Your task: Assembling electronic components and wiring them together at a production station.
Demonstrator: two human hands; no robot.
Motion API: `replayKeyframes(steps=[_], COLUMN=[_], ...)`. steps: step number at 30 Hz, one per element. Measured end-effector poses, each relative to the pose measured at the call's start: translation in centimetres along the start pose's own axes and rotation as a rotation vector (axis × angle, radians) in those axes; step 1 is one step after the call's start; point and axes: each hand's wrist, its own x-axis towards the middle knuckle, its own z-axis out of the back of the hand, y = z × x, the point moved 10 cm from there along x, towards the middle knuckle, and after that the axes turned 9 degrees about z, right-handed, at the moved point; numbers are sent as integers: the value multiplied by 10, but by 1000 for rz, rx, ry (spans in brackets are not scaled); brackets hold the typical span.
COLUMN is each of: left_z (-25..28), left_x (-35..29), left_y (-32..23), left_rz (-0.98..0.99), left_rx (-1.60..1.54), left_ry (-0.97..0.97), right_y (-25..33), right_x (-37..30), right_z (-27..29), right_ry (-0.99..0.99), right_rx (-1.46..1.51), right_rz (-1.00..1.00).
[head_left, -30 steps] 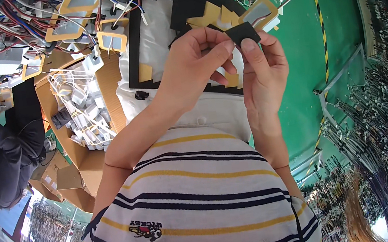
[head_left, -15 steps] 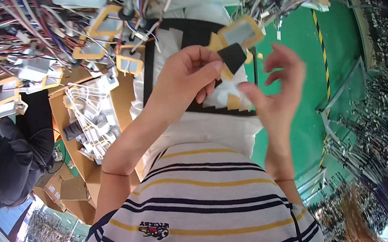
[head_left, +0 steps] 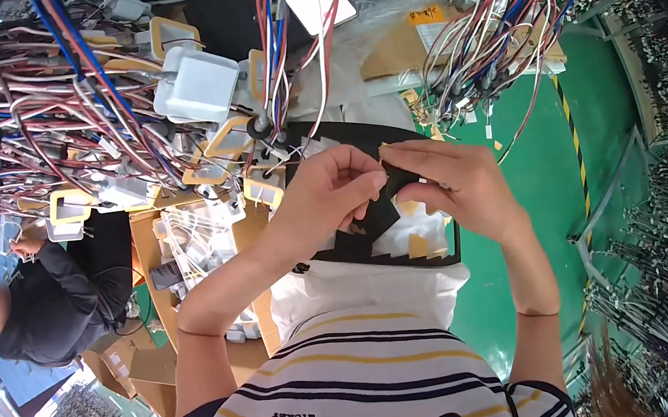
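Over my lap, my left hand (head_left: 324, 197) and my right hand (head_left: 462, 187) meet, fingertips nearly touching. The left thumb and forefinger are pinched together at the edge of a thin black pad (head_left: 400, 179). The right fingers and thumb close on the same pad from the other side; its far part is hidden behind the hands. Below them lies a black sheet (head_left: 434, 261) with a notched near edge. White paper with small yellow pieces (head_left: 417, 245) rests on it, along with dark flat pieces partly covered by my hands.
Bundled wires (head_left: 27, 122) with yellow-framed parts and a white box-shaped housing (head_left: 199, 83) crowd the far left. Beside my left forearm stands a cardboard box (head_left: 250, 241) of white parts. More wires (head_left: 490, 44) hang at far right. A person in dark clothing (head_left: 68, 302) sits at left.
My right hand has moved left from open air to the black pad beside my left hand. The view has shifted, and the yellow-framed part near my left hand no longer shows there.
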Motion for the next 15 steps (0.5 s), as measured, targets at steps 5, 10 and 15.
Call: replayKeyframes(steps=[5,10,15], left_z=[0,1,-5], left_x=[5,2,-17], left_y=[-8,3,4], left_rz=[-55,-164,-297], left_rx=[50,189,397], left_ry=[-34,-129,-210], right_y=[-2,4,20], right_x=[3,-3,-21], right_z=[1,-10,-22], right_ry=[-17,-31,-99], right_rx=[-192,-176,-210], right_rz=[20,40,197])
